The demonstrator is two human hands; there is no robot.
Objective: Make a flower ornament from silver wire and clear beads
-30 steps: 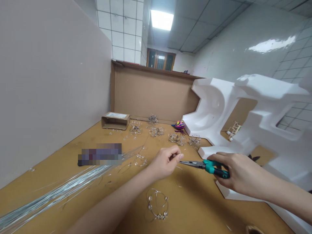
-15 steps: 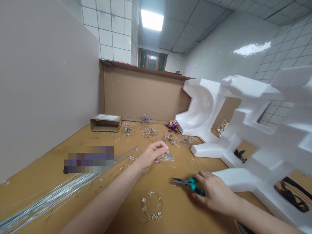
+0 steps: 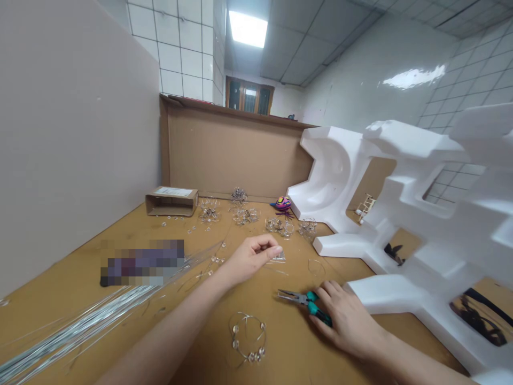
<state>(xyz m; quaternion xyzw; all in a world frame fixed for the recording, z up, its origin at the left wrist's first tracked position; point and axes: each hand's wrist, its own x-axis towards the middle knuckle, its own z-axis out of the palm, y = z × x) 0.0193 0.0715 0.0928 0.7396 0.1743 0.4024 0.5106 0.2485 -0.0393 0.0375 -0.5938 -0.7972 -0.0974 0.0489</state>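
My left hand hovers over the middle of the table with thumb and fingers pinched together. Whatever sits between the fingertips is too small to make out. Just beyond them lies a little heap of short silver wire pieces. My right hand is closed around the green-and-black handles of long-nose pliers, whose jaws point left, slightly parted. Nearer me lies a wire ring with clear beads. A thin bent wire loop rests beyond the pliers.
Long silver wires spread across the left side, beside a blurred purple item. Several beaded wire pieces and a colourful toy stand at the back, near a small cardboard box. White foam borders the right.
My left hand has shifted slightly right and its thumb is straighter. My right hand has moved slightly left with the pliers. The view has tilted a little.
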